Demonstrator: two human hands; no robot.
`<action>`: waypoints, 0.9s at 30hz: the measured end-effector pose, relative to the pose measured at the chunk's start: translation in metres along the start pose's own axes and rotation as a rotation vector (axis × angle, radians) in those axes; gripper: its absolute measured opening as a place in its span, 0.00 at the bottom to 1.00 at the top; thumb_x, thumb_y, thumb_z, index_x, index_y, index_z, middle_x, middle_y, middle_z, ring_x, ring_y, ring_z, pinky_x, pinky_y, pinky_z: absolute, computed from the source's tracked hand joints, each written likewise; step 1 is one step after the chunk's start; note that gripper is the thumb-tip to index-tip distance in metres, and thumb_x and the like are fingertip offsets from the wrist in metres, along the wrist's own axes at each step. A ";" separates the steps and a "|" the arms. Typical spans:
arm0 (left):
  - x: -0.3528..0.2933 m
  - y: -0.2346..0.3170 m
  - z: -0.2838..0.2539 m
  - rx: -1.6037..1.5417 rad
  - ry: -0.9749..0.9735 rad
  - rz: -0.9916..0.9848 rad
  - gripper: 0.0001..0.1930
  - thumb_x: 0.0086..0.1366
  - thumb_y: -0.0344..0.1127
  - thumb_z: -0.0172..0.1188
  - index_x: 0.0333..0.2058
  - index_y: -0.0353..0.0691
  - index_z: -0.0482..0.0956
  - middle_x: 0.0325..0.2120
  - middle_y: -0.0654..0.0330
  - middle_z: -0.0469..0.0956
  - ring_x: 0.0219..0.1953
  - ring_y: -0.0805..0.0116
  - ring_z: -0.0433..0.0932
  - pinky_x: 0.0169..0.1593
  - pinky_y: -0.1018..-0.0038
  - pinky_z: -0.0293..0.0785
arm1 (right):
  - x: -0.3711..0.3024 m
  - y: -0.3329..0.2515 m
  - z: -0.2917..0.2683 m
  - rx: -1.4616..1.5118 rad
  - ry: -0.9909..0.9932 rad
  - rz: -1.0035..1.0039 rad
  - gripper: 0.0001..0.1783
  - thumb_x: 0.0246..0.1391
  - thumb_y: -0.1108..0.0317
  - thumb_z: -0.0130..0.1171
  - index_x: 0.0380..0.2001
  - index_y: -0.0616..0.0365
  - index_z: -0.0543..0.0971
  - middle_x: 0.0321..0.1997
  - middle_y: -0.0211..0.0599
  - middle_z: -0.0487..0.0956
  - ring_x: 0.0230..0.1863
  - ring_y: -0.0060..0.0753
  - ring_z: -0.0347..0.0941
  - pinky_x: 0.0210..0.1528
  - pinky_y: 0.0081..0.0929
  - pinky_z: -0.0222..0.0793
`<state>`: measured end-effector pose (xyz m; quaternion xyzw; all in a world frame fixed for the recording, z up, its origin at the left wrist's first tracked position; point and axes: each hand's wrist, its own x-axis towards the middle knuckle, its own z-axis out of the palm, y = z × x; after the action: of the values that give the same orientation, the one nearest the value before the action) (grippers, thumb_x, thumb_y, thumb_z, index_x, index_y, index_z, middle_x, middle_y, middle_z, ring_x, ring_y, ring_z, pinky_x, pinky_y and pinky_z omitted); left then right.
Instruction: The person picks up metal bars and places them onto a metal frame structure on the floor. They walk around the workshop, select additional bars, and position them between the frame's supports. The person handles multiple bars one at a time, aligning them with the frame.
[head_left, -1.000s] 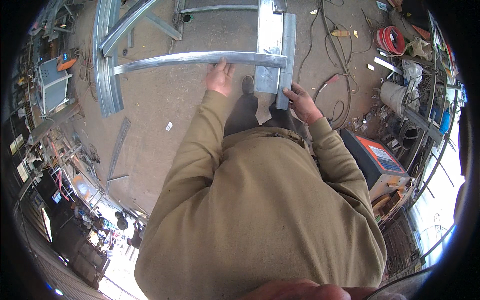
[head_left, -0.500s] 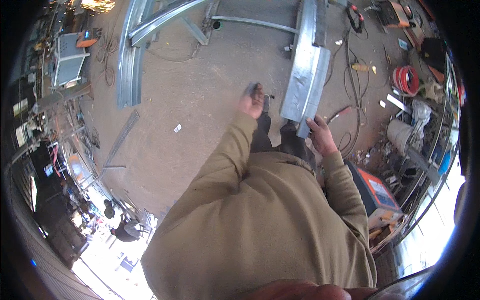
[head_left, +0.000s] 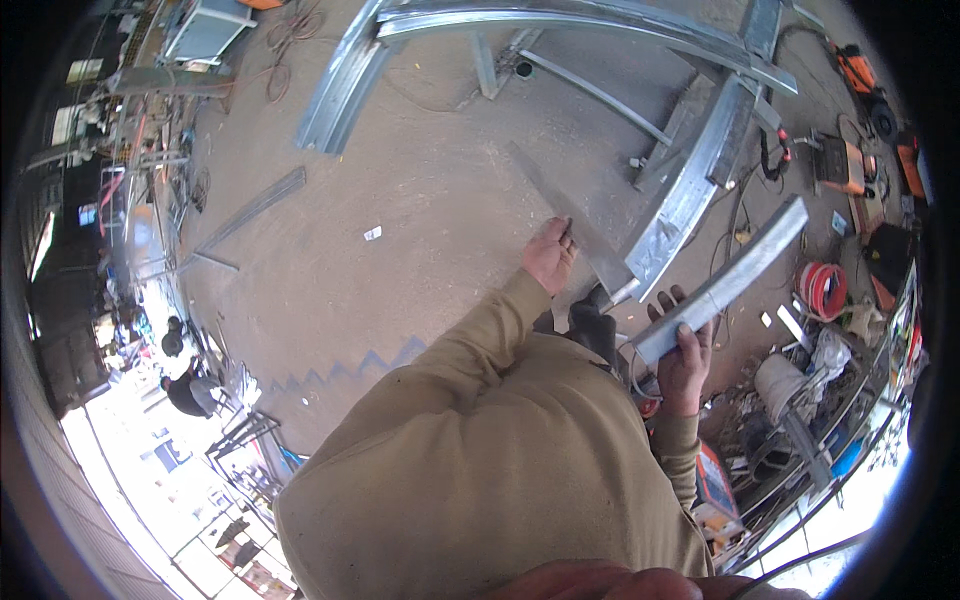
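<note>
My right hand (head_left: 688, 365) grips the near end of a short galvanized metal channel (head_left: 735, 278), thumb on top and fingers around its far side. The channel is tilted up toward the far right, apart from the long galvanized beam (head_left: 682, 212). My left hand (head_left: 550, 257) is closed, with a small dark thing at its fingertips that I cannot make out. Beside those fingers a thin grey strip (head_left: 575, 212) runs slantwise toward the beam's near end; whether the hand touches it I cannot tell.
A joined frame of galvanized profiles (head_left: 560, 22) spans the far side. Cables, a red coil (head_left: 821, 290) and a white bucket (head_left: 783, 382) lie to the right. A loose metal strip (head_left: 250, 208) is on the floor at left. A person (head_left: 190, 390) is far off, lower left.
The channel, which lay along the beam's near end, is now lifted off and swung right in my right hand. My left hand appears lower and further right. The view has shifted.
</note>
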<state>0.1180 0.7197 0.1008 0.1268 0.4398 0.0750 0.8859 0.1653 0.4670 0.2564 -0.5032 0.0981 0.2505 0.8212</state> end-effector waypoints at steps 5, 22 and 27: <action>-0.045 0.012 0.043 0.057 -0.144 0.205 0.08 0.72 0.32 0.55 0.48 0.45 0.71 0.41 0.70 0.74 0.41 0.79 0.71 0.48 0.75 0.68 | -0.005 -0.041 0.053 -0.201 -0.149 -0.150 0.31 0.58 0.65 0.58 0.63 0.62 0.65 0.62 0.55 0.72 0.65 0.51 0.69 0.68 0.50 0.64; -0.094 0.007 0.073 0.162 -0.143 0.280 0.14 0.72 0.29 0.54 0.54 0.38 0.67 0.44 0.63 0.75 0.48 0.70 0.75 0.55 0.67 0.72 | -0.008 -0.005 0.027 -0.701 -0.141 -0.262 0.19 0.67 0.68 0.55 0.55 0.66 0.67 0.50 0.41 0.78 0.51 0.28 0.71 0.56 0.28 0.66; -0.093 0.009 0.074 0.151 -0.130 0.340 0.14 0.71 0.27 0.55 0.53 0.38 0.66 0.43 0.61 0.75 0.45 0.69 0.76 0.49 0.67 0.74 | 0.013 0.005 0.009 -0.636 -0.184 -0.221 0.17 0.67 0.67 0.54 0.54 0.64 0.68 0.53 0.39 0.76 0.53 0.28 0.70 0.59 0.28 0.63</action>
<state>0.1210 0.6939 0.2170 0.2699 0.3584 0.1822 0.8749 0.1731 0.4806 0.2518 -0.7168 -0.1144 0.2223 0.6509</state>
